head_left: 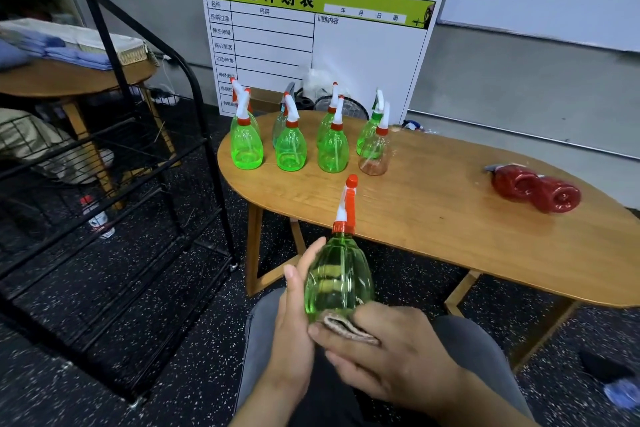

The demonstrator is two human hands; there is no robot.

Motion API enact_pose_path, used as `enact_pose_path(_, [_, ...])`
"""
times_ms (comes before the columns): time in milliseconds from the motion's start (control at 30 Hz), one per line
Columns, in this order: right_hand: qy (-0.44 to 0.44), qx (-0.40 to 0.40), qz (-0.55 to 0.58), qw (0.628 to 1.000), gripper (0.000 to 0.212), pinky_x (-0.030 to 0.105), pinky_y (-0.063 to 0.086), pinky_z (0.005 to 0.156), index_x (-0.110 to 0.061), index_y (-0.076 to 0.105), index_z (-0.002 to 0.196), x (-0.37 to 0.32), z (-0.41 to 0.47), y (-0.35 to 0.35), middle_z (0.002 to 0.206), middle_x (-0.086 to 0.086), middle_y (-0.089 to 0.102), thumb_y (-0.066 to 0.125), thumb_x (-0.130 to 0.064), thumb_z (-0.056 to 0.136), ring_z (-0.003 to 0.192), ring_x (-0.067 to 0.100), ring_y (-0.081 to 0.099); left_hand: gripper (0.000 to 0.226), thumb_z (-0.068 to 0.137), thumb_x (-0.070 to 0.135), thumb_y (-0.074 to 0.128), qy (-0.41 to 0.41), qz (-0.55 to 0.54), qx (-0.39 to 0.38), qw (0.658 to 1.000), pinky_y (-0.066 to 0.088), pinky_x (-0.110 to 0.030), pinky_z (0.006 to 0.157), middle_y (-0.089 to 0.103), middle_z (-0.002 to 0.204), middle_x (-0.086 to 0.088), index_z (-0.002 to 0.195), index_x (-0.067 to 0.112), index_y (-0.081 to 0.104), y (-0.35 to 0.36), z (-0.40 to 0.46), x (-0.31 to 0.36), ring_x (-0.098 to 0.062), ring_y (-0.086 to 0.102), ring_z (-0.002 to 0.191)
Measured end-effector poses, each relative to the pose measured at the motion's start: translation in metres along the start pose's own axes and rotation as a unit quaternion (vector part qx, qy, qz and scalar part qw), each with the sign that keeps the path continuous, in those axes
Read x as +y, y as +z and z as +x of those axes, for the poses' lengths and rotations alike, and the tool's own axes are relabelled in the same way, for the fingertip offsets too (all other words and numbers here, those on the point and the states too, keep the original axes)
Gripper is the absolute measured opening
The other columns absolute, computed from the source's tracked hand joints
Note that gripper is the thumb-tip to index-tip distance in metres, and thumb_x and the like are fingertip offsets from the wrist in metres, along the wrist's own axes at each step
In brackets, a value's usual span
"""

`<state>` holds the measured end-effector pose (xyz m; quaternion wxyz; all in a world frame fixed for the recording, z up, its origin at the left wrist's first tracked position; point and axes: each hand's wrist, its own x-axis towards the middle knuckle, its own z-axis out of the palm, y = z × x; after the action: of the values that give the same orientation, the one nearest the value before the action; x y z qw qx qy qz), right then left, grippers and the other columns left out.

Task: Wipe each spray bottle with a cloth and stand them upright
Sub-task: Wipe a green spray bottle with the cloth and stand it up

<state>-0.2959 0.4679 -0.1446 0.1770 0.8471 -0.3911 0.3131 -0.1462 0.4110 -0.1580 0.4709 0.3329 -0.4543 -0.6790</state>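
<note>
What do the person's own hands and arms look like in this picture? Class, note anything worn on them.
Both the left hand and the right hand are bare: no gloves, rings or watch show. The forearms are bare as far as the frame reaches, with no sleeve in view. The nails are short and unpainted. Below the hands, the lap shows grey trousers.

oval wooden table [450,218] centre-right; black wire rack [145,149] at left; grey wall [485,80], speckled dark floor [173,374].

The white board [311,42] leaning on the wall carries a green header — 训练计划表 — with 名称, 内容, 训练内容 and 年 月 日 周 below; smaller row labels blur
</note>
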Motion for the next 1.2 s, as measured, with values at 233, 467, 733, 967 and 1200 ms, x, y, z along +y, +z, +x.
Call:
enact_pose_path(233, [0.286,0.146,0.178,0.930,0.031,0.016,0.047,0.057,-0.040,0.069,0.130,0.011,0.000,-0.003,0.096,-0.012,0.056,0.054,-0.033,0.104,0.073,0.006,0.056,0.082,0.080,0.080,0.068,0.045,0.034,-0.035,0.998,0.057,-0.043,0.105,0.069,0.139,0.001,0.150,0.042,0.050,0.005,-0.008,0.009,-0.022,0.066,0.130])
enact_pose_path(467, [0.419,0.195,0.253,0.850,0.031,0.017,0.050,0.091,-0.036,0.077,0.119,0.015,0.003,-0.008,0.110,-0.004,0.072,0.059,-0.020,0.099,0.110,0.014,0.066,0.066,0.087,0.048,0.077,0.018,0.002,-0.056,0.998,0.044,-0.061,0.115,0.067,0.143,0.000,0.148,0.050,0.052,0.004,-0.008,0.008,-0.026,0.063,0.133])
enact_pose_path(733, [0.372,0.167,0.228,0.884,0.028,0.016,0.043,0.067,-0.030,0.076,0.124,0.033,0.023,-0.010,0.089,-0.006,0.059,0.060,-0.031,0.101,0.073,0.010,0.056,0.042,0.103,0.046,0.051,-0.010,0.012,-0.078,0.997,0.039,-0.053,0.121,0.062,0.149,0.011,0.144,0.048,0.059,0.008,-0.011,0.003,-0.014,0.057,0.140])
enact_pose_path(967, [0.194,0.083,0.101,0.972,0.028,0.023,0.044,0.047,-0.035,0.070,0.130,0.016,0.005,-0.003,0.085,-0.006,0.055,0.059,-0.038,0.104,0.063,0.006,0.049,0.041,0.107,0.037,0.042,-0.003,-0.007,-0.041,0.999,0.046,-0.052,0.114,0.071,0.137,-0.004,0.144,0.038,0.062,0.006,-0.009,0.002,-0.025,0.066,0.131])
enact_pose_path(1200, [0.001,0.005,0.006,1.000,0.026,0.021,0.040,0.050,-0.029,0.079,0.121,0.007,0.001,-0.008,0.077,-0.004,0.057,0.070,-0.032,0.097,0.063,0.010,0.046,0.043,0.110,0.029,0.035,-0.009,-0.042,-0.042,0.998,0.060,-0.030,0.090,0.074,0.131,-0.009,0.145,0.030,0.059,0.007,-0.008,0.006,-0.029,0.071,0.121])
